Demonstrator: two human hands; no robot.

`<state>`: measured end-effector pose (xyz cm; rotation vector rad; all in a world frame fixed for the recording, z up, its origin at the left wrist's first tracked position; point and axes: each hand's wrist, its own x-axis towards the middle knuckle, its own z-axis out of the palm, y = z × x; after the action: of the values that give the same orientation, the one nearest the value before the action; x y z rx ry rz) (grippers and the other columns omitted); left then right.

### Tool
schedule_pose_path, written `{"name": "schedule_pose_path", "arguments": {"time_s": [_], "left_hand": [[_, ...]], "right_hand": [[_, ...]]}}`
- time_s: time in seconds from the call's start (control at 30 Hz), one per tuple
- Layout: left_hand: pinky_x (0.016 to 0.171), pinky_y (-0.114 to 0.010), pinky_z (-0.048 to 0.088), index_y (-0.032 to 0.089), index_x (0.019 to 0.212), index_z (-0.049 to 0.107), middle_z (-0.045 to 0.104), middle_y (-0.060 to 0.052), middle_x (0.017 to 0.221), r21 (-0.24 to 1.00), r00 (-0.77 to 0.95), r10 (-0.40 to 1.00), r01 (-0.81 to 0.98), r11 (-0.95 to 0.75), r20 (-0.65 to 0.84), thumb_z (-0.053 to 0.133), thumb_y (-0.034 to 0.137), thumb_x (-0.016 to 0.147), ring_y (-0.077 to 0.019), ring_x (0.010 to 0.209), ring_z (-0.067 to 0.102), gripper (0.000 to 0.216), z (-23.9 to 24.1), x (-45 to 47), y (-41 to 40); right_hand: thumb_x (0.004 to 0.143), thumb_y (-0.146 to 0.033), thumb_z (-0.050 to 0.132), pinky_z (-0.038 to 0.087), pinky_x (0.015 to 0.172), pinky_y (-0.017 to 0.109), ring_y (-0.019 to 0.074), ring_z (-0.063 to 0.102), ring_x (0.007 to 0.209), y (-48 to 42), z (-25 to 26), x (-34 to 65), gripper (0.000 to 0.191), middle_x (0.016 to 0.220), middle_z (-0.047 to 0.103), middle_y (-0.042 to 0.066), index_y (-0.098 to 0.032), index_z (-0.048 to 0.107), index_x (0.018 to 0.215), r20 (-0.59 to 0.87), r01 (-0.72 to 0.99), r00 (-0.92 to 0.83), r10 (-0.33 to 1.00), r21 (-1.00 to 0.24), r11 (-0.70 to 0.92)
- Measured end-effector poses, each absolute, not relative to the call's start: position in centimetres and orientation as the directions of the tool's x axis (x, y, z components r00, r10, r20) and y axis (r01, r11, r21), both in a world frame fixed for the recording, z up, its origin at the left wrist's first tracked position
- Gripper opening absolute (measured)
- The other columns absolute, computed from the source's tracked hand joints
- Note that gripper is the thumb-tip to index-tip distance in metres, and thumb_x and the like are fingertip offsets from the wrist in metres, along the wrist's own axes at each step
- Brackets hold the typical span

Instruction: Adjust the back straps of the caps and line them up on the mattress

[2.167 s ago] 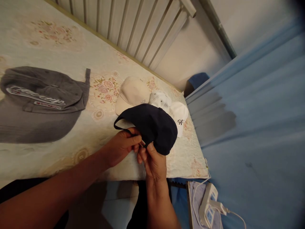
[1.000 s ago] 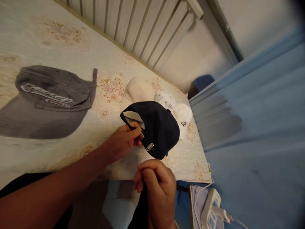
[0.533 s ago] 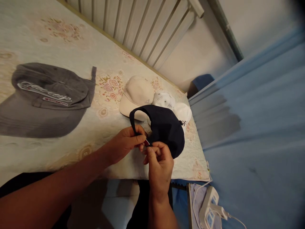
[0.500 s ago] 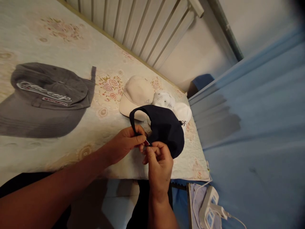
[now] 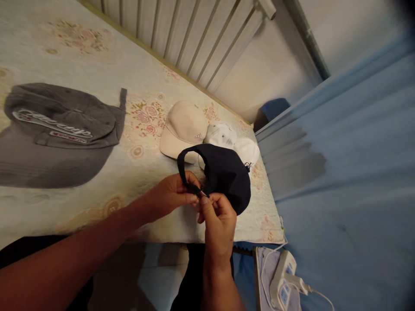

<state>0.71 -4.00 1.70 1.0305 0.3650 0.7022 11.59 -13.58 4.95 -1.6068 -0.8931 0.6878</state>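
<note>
A dark navy baseball cap is between my hands, above the near side of the bed, its back strap curving out to the left. My left hand is closed on that strap. Fingers of my right hand pinch the strap's other end, where a small shiny piece, perhaps a buckle, shows between the fingertips. Just beyond the navy cap lie a beige cap, a white cap and another white cap, partly covered by it. Off to the left rests a grey cap with raised lettering.
A flowered cover spreads over the bed. Behind the bed stands a slatted white radiator. A blue curtain hangs at the right. Lower right, a power strip with a plugged-in cable sits on a small surface.
The strap's left part has come over to the small shiny piece, and the red bit seen there before is mostly hidden. The view has shifted slightly.
</note>
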Motion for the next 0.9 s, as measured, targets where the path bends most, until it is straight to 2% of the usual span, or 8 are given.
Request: {"name": "schedule_pose_path", "arguments": {"time_s": [0.1, 0.23, 0.33, 0.5, 0.67, 0.9], "left_hand": [[0.069, -0.027, 0.046, 0.02, 0.083, 0.053, 0.059, 0.003, 0.076, 0.925, 0.697, 0.712, -0.319, 0.205, 0.082, 0.069, 0.02, 0.07, -0.0126, 0.072, 0.058, 0.02, 1.6, 0.9, -4.2], [0.061, -0.026, 0.04, 0.019, 0.072, 0.052, 0.05, 0.003, 0.069, 0.989, 0.675, 0.728, -0.143, -0.033, 0.122, 0.061, 0.025, 0.077, -0.0128, 0.067, 0.049, 0.012, 1.6, 1.2, -4.5], [0.058, -0.026, 0.035, 0.02, 0.067, 0.049, 0.046, 0.003, 0.064, 0.986, 0.664, 0.729, -0.102, -0.135, 0.169, 0.056, 0.026, 0.08, -0.0125, 0.062, 0.043, 0.015, 1.8, 1.1, -4.7], [0.062, -0.028, 0.036, 0.021, 0.07, 0.049, 0.05, 0.002, 0.068, 0.931, 0.579, 0.735, -0.137, -0.339, 0.353, 0.053, 0.017, 0.079, -0.0134, 0.064, 0.048, 0.01, 1.9, 1.0, -5.1], [0.063, -0.027, 0.037, 0.021, 0.074, 0.05, 0.051, 0.002, 0.07, 0.898, 0.557, 0.717, -0.139, -0.417, 0.419, 0.051, 0.016, 0.08, -0.0132, 0.065, 0.049, 0.008, 1.4, 1.1, -5.5], [0.064, -0.028, 0.036, 0.022, 0.075, 0.05, 0.057, -0.001, 0.072, 0.924, 0.523, 0.787, -0.004, -0.382, 0.328, 0.048, 0.017, 0.08, -0.0152, 0.067, 0.051, 0.008, 1.1, 1.3, -6.1]], "right_hand": [[0.085, -0.038, 0.064, 0.031, 0.047, 0.021, 0.0078, 0.041, 0.051, -13.7, 4.8, 11.8, 0.025, 0.058, 0.049, -0.006, -0.018, 0.057, 0.072, 0.022, 0.181, 0.537, 0.843, -0.979, -0.09], [0.086, -0.037, 0.062, 0.027, 0.049, 0.022, 0.0085, 0.036, 0.052, -13.8, 4.6, 11.9, 0.023, 0.058, 0.043, -0.007, -0.019, 0.057, 0.073, 0.029, 0.173, 0.522, 0.852, -0.982, -0.073], [0.086, -0.037, 0.062, 0.026, 0.048, 0.023, 0.0085, 0.034, 0.052, -13.9, 4.5, 11.8, 0.023, 0.058, 0.041, -0.007, -0.019, 0.056, 0.073, 0.027, 0.174, 0.508, 0.861, -0.982, -0.072], [0.085, -0.035, 0.062, 0.025, 0.048, 0.023, 0.0084, 0.032, 0.051, -14.0, 4.9, 11.8, 0.022, 0.057, 0.038, -0.007, -0.02, 0.054, 0.07, 0.033, 0.204, 0.509, 0.86, -0.975, -0.083], [0.085, -0.032, 0.059, 0.026, 0.049, 0.024, 0.0094, 0.033, 0.053, -14.2, 5.2, 12.0, 0.022, 0.056, 0.038, -0.007, -0.02, 0.053, 0.067, 0.038, 0.269, 0.472, 0.881, -0.958, -0.103], [0.086, -0.027, 0.055, 0.023, 0.049, 0.024, 0.0092, 0.03, 0.052, -14.5, 5.0, 11.6, 0.024, 0.056, 0.036, -0.007, -0.02, 0.048, 0.064, -0.002, 0.222, 0.423, 0.906, -0.969, -0.106]]}}
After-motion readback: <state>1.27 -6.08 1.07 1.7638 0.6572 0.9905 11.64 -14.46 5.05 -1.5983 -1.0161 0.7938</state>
